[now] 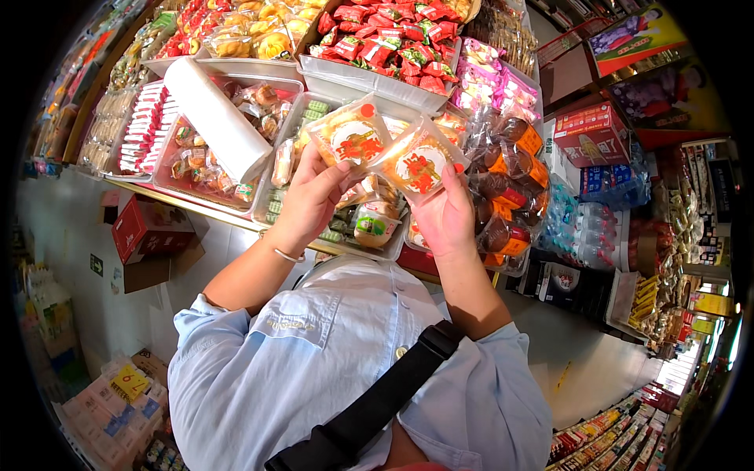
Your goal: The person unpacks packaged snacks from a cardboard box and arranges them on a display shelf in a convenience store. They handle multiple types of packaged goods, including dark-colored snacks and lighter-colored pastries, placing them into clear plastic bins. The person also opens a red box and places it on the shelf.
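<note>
My left hand [318,191] grips a clear-wrapped snack packet [350,130] with red and white print, thumb on its lower edge. A second, matching packet [419,162] is in my right hand [445,215], tilted the other way. The two packets meet or overlap at their inner edges, held over plastic bins of packaged snacks. Just below them sits a round wrapped bun or cake [376,225] with a green and white label. Green-wrapped sweets [318,107] lie in the same bin, partly hidden by my hands.
A white roll of plastic bags [218,120] rests across the bin at left. Red-wrapped snacks [386,41] fill a raised bin behind. Dark cakes with orange labels [509,176] are stacked at right. A red carton [147,226] stands on the floor at left; bottled water packs [595,232] stand at right.
</note>
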A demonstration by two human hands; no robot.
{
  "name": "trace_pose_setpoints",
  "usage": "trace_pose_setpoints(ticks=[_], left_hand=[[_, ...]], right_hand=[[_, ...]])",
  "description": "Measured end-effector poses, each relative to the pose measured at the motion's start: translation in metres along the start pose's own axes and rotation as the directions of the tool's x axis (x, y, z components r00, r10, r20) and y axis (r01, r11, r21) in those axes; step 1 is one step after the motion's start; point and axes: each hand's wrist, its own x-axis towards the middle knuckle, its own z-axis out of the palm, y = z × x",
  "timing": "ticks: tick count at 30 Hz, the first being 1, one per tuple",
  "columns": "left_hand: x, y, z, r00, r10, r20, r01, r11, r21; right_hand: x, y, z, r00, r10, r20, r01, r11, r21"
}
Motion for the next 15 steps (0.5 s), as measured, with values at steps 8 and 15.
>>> trace_pose_setpoints(ticks=[8, 15], left_hand=[[-0.009, -0.023, 0.008, 0.995, 0.047, 0.092, -0.064, 0.978, 0.198], [-0.003, 0.005, -0.005, 0.994, -0.081, 0.067, 0.057, 0.951, 0.302]], right_hand=[[0.000, 0.017, 0.011, 0.998, 0.052, -0.041, -0.051, 0.998, 0.030], [-0.003, 0.011, 0.015, 0.997, -0.013, -0.081, -0.010, 0.962, -0.274]])
